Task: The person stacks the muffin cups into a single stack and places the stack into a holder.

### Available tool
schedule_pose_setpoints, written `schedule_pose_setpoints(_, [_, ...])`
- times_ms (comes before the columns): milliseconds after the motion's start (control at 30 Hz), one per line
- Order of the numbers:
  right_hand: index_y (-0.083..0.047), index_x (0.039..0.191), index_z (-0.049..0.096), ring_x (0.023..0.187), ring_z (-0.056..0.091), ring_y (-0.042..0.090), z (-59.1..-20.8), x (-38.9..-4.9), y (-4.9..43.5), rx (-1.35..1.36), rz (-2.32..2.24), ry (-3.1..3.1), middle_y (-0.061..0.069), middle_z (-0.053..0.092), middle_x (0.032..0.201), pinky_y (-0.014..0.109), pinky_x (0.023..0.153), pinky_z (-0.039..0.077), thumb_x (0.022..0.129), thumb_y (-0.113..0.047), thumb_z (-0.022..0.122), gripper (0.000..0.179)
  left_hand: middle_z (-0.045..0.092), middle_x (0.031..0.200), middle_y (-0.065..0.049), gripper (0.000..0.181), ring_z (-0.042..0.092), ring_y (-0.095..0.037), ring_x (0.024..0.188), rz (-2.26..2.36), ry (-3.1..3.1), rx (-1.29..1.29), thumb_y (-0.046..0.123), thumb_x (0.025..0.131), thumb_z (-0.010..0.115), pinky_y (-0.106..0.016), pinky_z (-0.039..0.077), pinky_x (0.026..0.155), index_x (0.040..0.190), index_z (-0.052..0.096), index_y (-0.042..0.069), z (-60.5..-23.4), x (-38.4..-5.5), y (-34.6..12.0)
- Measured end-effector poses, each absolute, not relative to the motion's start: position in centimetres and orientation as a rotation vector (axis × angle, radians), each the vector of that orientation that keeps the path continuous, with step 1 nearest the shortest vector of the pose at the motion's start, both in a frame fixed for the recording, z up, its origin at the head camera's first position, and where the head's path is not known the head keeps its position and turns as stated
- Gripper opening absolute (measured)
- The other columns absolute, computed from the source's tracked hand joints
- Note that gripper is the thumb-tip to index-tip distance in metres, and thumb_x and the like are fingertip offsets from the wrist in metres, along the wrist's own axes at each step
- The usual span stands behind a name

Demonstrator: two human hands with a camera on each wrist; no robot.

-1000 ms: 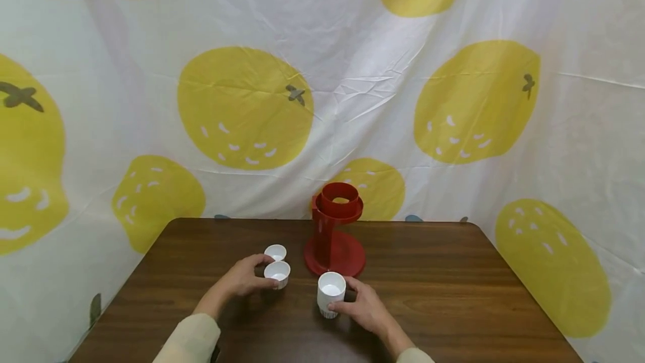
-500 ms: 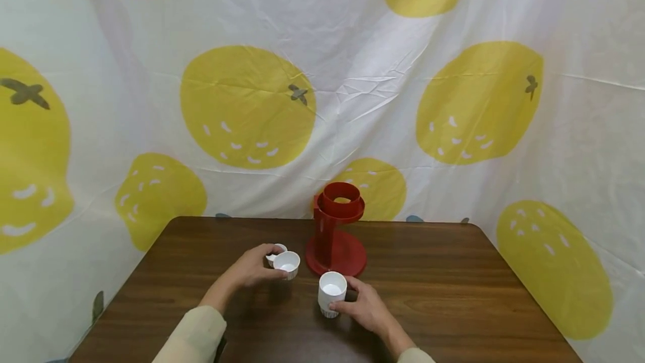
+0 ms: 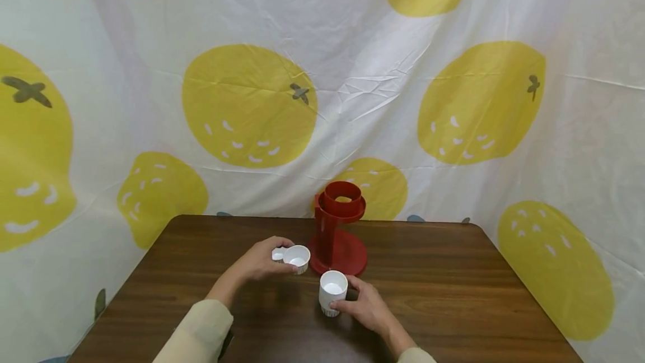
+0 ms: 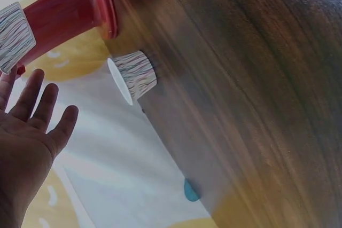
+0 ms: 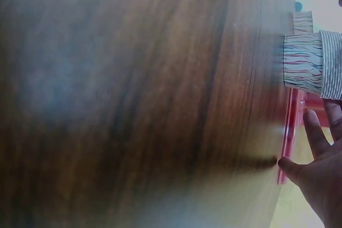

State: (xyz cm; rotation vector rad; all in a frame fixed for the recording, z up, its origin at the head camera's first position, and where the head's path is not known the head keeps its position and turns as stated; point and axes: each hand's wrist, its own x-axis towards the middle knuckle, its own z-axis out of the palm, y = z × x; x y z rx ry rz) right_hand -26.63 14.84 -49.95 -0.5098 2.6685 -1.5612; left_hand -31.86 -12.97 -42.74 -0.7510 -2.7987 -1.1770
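My left hand [image 3: 259, 262] pinches a small white baking cup [image 3: 298, 268] by its sides, lifted above the table. The left wrist view shows coloured wavy lines on this baking cup [image 4: 15, 36]. A matching cup [image 4: 138, 73] stands on the table behind it, partly hidden by the hand in the head view. My right hand [image 3: 367, 307] grips a short stack near the table's middle. A white ribbed cup [image 5: 331, 65] forms its upper part, over a wavy-lined cup [image 5: 302, 61] at the bottom. The right fingers curve round the stack's right side.
A red stand [image 3: 326, 242] with a round base and a ring-shaped top stands just behind both hands. The brown wooden table [image 3: 433, 279] ends at a lemon-print cloth [image 3: 353, 71], which hangs at the back and sides.
My left hand has lifted its baking cup and carried it right, away from the matching cup and closer to the stack. The right hand and its stack stay in place.
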Motion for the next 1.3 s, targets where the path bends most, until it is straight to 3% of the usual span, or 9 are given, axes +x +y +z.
schedule_pose_setpoints(900, [-0.014, 0.119, 0.056, 0.110, 0.050, 0.023, -49.9, -26.5, 14.8, -0.485, -1.534, 2.672, -0.003, 0.062, 0.108, 0.051, 0.094, 0.034, 0.070, -0.040, 0.076, 0.059, 0.058, 0.104, 0.004, 0.053, 0.052, -0.017, 0.100, -1.116, -2.768, -0.934, 0.046, 0.067, 0.076, -0.040, 0.040, 0.090, 0.108, 0.060, 0.017, -40.9, -31.8, -10.6])
schedule_pose_setpoints(1300, [-0.014, 0.119, 0.056, 0.109, 0.051, 0.023, -50.0, -26.6, 14.8, -0.510, -1.538, 2.670, -0.003, 0.062, 0.108, 0.051, 0.093, 0.035, 0.070, -0.038, 0.075, 0.058, 0.058, 0.107, 0.005, 0.055, 0.051, -0.014, 0.104, -1.052, -2.771, -1.009, 0.049, 0.066, 0.075, -0.037, 0.040, 0.092, 0.109, 0.060, 0.018, -40.3, -31.6, -9.1])
